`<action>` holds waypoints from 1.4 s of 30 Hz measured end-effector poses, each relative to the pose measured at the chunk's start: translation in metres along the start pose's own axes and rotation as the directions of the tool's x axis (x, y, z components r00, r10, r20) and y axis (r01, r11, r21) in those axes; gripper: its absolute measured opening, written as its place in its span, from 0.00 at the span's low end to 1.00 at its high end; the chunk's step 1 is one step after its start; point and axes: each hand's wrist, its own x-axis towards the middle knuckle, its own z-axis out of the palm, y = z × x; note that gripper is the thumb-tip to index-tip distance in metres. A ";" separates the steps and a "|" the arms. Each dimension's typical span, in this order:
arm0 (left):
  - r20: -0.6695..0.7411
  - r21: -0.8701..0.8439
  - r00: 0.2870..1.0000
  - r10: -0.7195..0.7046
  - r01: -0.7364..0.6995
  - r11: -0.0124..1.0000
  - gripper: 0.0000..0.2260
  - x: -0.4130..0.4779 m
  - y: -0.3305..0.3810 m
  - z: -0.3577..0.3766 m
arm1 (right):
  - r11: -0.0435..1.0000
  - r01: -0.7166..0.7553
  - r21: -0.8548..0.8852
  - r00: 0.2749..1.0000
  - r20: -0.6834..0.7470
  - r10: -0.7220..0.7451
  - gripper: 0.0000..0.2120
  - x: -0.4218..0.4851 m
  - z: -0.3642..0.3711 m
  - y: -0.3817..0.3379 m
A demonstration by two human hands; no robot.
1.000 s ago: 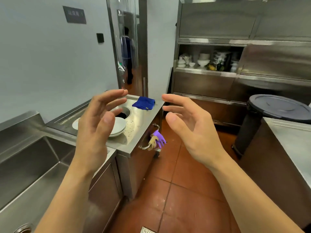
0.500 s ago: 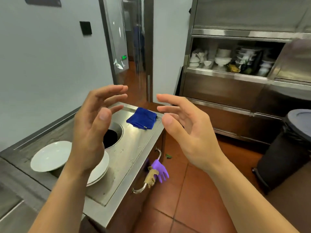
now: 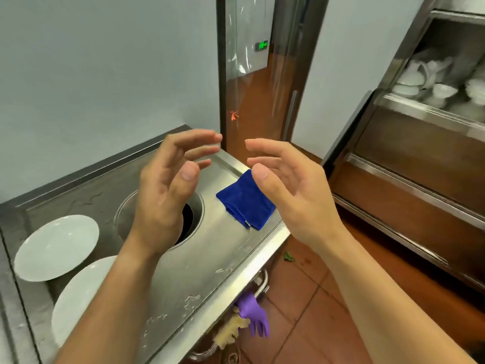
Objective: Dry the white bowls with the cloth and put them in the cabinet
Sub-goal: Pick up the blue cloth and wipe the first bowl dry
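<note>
Two white bowls lie on the wet steel counter (image 3: 210, 258) at the left: one (image 3: 56, 246) further back, another (image 3: 78, 298) nearer me, partly behind my left forearm. A folded blue cloth (image 3: 242, 203) rests near the counter's far right corner. My left hand (image 3: 168, 190) hovers above the counter's round hole, fingers apart and empty. My right hand (image 3: 291, 190) is raised just right of the cloth, also open and empty, its thumb overlapping the cloth's top corner. The open steel cabinet (image 3: 425, 111) with white crockery stands at the right.
A round waste hole (image 3: 191, 219) opens in the counter between the bowls and the cloth. Purple and tan gloves (image 3: 252, 316) hang from a handle under the counter edge. A glass door (image 3: 262, 74) stands behind the counter. Red tiled floor (image 3: 309, 306) lies between counter and cabinet.
The view has moved closer to the counter and turned left; the bowls and cloth now appear larger and nearer. Both hands stay raised, open and empty, a little closer together.
</note>
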 end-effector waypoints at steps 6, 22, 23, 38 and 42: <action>-0.061 0.008 0.991 -0.120 0.121 0.993 0.22 0.055 -0.107 0.006 | 0.992 -0.105 -0.072 0.994 0.030 0.107 0.18 0.081 0.003 0.105; -0.208 0.061 0.906 -0.369 0.388 0.919 0.24 0.119 -0.258 0.029 | 0.679 -0.431 -0.594 0.753 0.178 0.634 0.31 0.153 0.026 0.431; -0.226 0.068 0.900 -0.373 0.396 0.916 0.24 0.120 -0.261 0.028 | 0.662 -0.452 -0.599 0.737 0.167 0.654 0.32 0.150 0.028 0.439; -0.499 0.238 0.796 -0.341 0.505 0.830 0.16 0.091 -0.176 -0.025 | 0.577 -0.817 0.004 0.354 0.793 0.496 0.20 0.183 0.074 0.290; -0.614 0.258 0.735 -0.287 0.531 0.807 0.19 0.059 -0.129 -0.055 | 0.470 -0.859 0.206 0.378 0.873 0.308 0.17 0.191 0.115 0.219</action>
